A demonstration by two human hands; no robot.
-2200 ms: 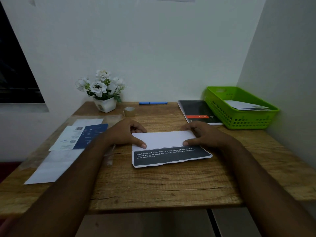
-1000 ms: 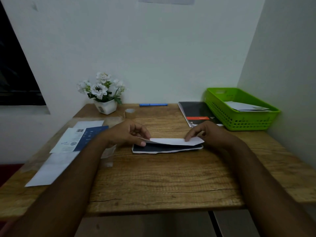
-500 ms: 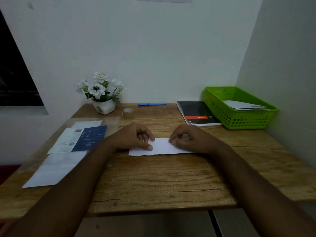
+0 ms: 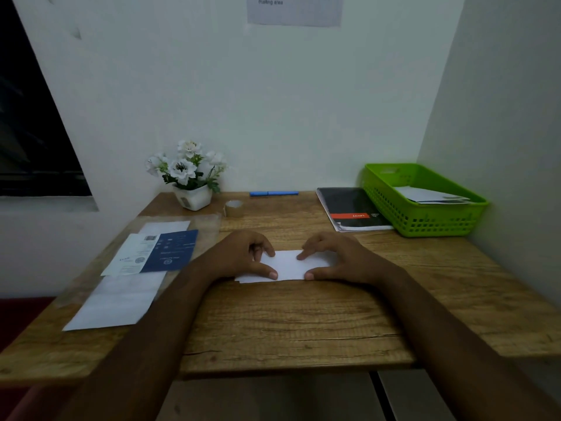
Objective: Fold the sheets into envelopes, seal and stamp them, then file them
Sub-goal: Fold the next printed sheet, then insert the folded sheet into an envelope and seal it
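Mid-counter, the left hand (image 4: 239, 256) and right hand (image 4: 340, 259) press a folded sheet (image 4: 288, 265) flat, thumbs at its near edge and fingertips on top. Neither grip closes round it. Papers (image 4: 121, 299) lie along the left edge. Farther back sit tape (image 4: 233, 208) and a notebook (image 4: 352, 208). At the far right corner a basket (image 4: 425, 220) holds envelopes (image 4: 425, 194).

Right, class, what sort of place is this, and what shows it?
Probably a small desk in a corner, set up for mailing work: a green basket holding envelopes, a tape roll and a blue pen.
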